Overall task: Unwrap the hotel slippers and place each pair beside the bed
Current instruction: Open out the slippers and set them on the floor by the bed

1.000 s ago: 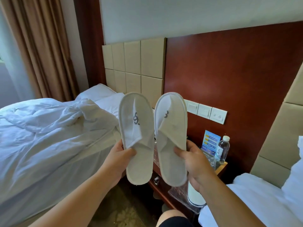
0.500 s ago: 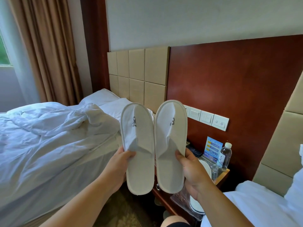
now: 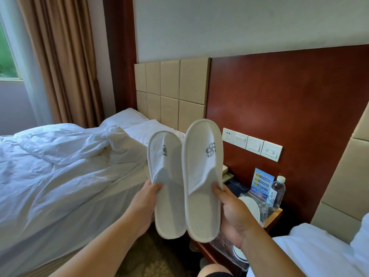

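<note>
I hold two unwrapped white slippers upright side by side, toes up, each with a grey logo. My left hand (image 3: 144, 204) grips the left slipper (image 3: 166, 176) at its edge, thumb on the upper's opening. My right hand (image 3: 232, 214) grips the right slipper (image 3: 201, 172) the same way, slightly nearer the camera. Behind my right hand another white slipper (image 3: 252, 209) lies in clear plastic wrap (image 3: 263, 208) on the nightstand. A rumpled white bed (image 3: 60, 176) is on the left, a second bed (image 3: 315, 254) at the lower right.
The wooden nightstand (image 3: 274, 215) between the beds carries a water bottle (image 3: 278, 191), a blue card (image 3: 261, 183) and a dark object. Wall switches (image 3: 252, 143) sit on the red wood panel. Patterned carpet (image 3: 147, 258) shows between the beds. Curtains (image 3: 65, 62) hang at the left.
The view has tilted up, so the slippers and hands sit lower in frame. The right slipper has come closer to the camera and its logo now faces me.
</note>
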